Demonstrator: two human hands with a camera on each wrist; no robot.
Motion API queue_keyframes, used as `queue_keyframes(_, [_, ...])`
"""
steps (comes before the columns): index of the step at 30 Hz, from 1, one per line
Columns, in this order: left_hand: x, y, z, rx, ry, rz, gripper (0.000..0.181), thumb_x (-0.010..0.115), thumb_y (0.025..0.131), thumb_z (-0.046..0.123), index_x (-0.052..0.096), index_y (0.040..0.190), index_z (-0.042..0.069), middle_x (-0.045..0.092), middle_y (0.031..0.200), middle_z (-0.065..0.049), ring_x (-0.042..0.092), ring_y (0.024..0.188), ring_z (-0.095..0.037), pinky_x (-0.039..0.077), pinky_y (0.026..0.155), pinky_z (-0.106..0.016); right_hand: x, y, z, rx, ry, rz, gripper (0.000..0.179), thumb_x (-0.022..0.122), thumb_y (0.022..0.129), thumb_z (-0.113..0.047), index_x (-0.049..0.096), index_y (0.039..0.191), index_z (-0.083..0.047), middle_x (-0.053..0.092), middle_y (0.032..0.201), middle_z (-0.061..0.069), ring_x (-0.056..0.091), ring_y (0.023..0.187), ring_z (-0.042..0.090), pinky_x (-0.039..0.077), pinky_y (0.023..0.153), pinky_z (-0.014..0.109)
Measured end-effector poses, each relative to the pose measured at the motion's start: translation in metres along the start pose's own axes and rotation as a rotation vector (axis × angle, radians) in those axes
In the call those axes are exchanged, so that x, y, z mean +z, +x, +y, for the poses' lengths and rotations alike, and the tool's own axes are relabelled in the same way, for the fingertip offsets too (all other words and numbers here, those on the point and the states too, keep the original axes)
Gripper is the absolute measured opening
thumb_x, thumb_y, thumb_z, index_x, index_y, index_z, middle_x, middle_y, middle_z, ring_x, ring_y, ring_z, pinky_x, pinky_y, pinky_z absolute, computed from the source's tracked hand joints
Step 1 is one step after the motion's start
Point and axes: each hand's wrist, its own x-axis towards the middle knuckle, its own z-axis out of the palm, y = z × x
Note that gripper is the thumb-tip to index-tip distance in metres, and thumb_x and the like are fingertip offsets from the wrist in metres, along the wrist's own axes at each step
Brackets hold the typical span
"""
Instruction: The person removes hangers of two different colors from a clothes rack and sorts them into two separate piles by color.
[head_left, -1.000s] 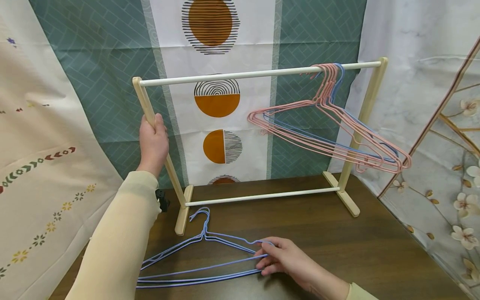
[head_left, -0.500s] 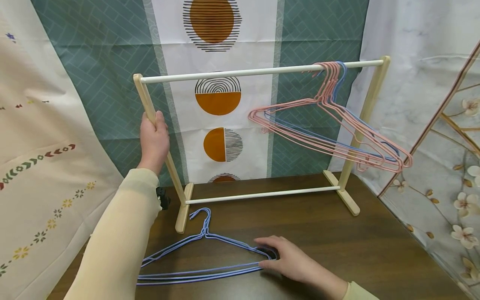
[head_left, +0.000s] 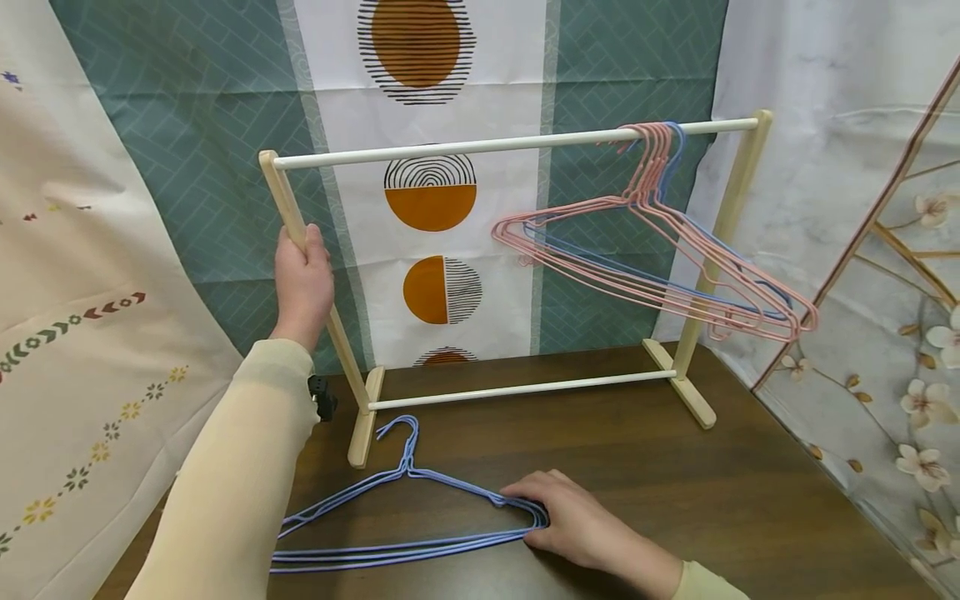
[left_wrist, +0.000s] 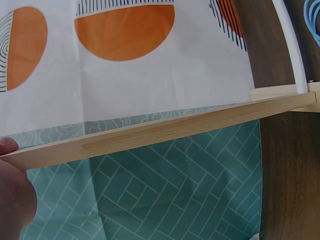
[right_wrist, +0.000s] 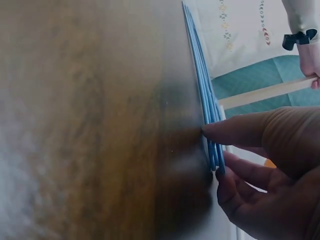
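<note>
My left hand [head_left: 303, 279] grips the left wooden post [head_left: 347, 354] of a small clothes rack, partway up. In the left wrist view only part of that hand shows, around the post [left_wrist: 150, 134]. Several blue wire hangers [head_left: 408, 463] lie stacked on the table in front of the rack, hooks pointing toward it. At their right end my right hand [head_left: 573, 521] holds the rounded corner. The right wrist view has the thumb against the stacked hangers [right_wrist: 202, 80], with curled fingers at their end. My left sleeve hides the stack's left end.
Pink hangers [head_left: 643, 179] and blue ones [head_left: 677, 154] hang near the right end of the white top rail [head_left: 450, 148]. A lower white bar [head_left: 525, 389] joins the rack's feet. Patterned cloths [head_left: 630, 250] surround the brown table [head_left: 750, 500].
My right hand has moved from loosely touching the spread hangers to closing around their right corner. The blue hangers now lie more evenly together. My left hand stays on the post.
</note>
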Motion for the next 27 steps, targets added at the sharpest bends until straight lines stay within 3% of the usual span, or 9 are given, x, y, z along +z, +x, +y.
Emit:
queue_keyframes(10, [-0.001,-0.001,0.0,0.003,-0.004,0.001,0.053,0.033,0.117,0.059,0.043,0.142,0.013,0.048,0.1,-0.001,0.048,0.076,-0.017,0.043,0.066,-0.03,-0.001,0.002,0.0,-0.017,0.071,-0.018,0.049,0.09,0.09,-0.003,0.076,0.134,-0.018,0.07,0.121,-0.008,0.057,0.1,0.007,0.051,0.082,0.027])
queue_keyframes(16, [-0.001,-0.001,0.0,0.005,-0.011,0.0,0.052,0.034,0.117,0.06,0.044,0.137,0.013,0.048,0.099,-0.001,0.048,0.074,-0.018,0.043,0.065,-0.03,-0.014,0.002,0.0,-0.013,0.07,-0.011,0.047,0.092,0.092,-0.013,0.075,0.136,-0.018,0.072,0.122,-0.006,0.062,0.105,0.011,0.053,0.085,0.03])
queue_keyframes(20, [-0.001,-0.001,0.0,0.012,-0.017,-0.002,0.052,0.033,0.116,0.061,0.045,0.134,0.014,0.048,0.099,-0.002,0.047,0.073,-0.018,0.043,0.064,-0.03,-0.04,0.007,-0.001,0.01,0.075,0.081,0.047,0.089,0.096,-0.017,0.073,0.14,-0.017,0.073,0.127,-0.003,0.065,0.104,0.018,0.054,0.085,0.034])
queue_keyframes(24, [-0.001,-0.001,0.0,0.015,-0.007,0.003,0.051,0.033,0.117,0.06,0.045,0.134,0.013,0.048,0.098,-0.002,0.047,0.073,-0.018,0.043,0.064,-0.03,-0.075,0.014,-0.004,0.034,0.077,0.238,0.043,0.086,0.099,-0.016,0.073,0.14,-0.017,0.073,0.124,-0.004,0.064,0.091,0.014,0.054,0.078,0.032])
queue_keyframes(27, [-0.002,-0.002,0.001,0.018,-0.011,0.004,0.048,0.034,0.118,0.057,0.045,0.133,0.013,0.048,0.097,-0.003,0.046,0.072,-0.018,0.042,0.063,-0.031,-0.102,0.016,-0.007,0.048,0.079,0.364,0.042,0.085,0.1,-0.013,0.073,0.14,-0.016,0.073,0.126,-0.003,0.067,0.095,0.013,0.057,0.082,0.033])
